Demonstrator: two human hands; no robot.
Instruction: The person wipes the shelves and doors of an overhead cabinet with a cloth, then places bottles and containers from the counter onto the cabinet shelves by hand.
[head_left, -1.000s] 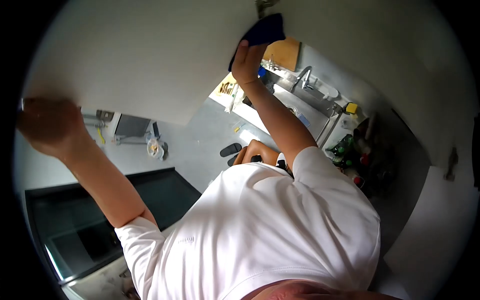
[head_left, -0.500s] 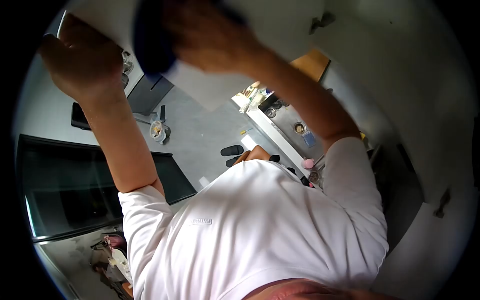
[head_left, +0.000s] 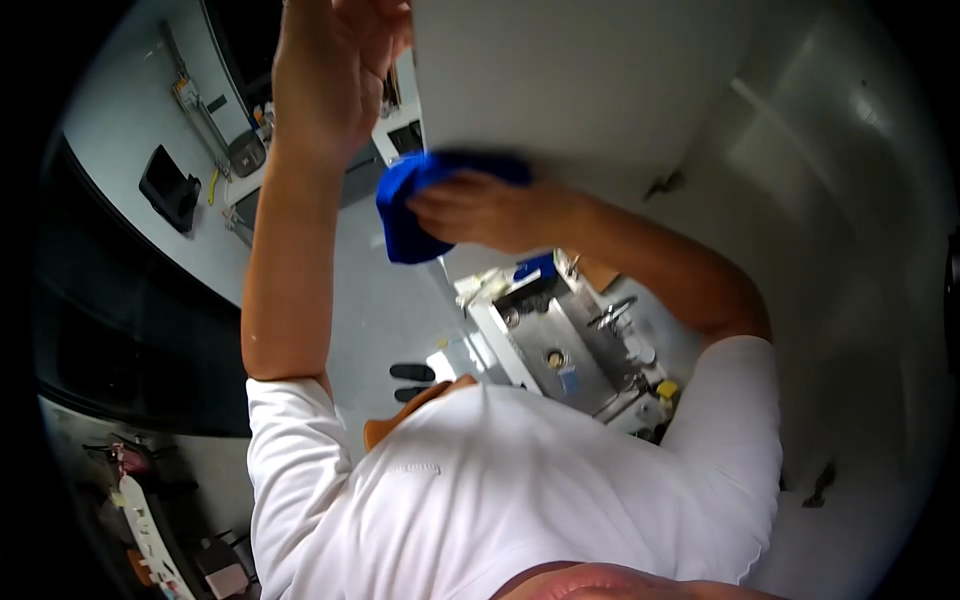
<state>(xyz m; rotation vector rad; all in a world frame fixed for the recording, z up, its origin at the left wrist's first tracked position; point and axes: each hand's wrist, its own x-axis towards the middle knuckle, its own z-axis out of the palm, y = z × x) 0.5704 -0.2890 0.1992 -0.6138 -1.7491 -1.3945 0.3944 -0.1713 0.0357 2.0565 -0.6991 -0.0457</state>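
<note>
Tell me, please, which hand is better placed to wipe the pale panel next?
Right, probably: the right hand holds the blue cloth near the pale panel, while the left hand, raised beside it, shows no cloth.

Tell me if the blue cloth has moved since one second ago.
Yes: the blue cloth, just below the upper metal fitting then, now sits well left of it in the picture.

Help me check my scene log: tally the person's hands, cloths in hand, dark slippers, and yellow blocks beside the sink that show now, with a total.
Hands: 2 (left hand, right hand)
Blue cloth in hand: 1
Dark slippers: 2
Yellow block: 1
Total: 6
</note>
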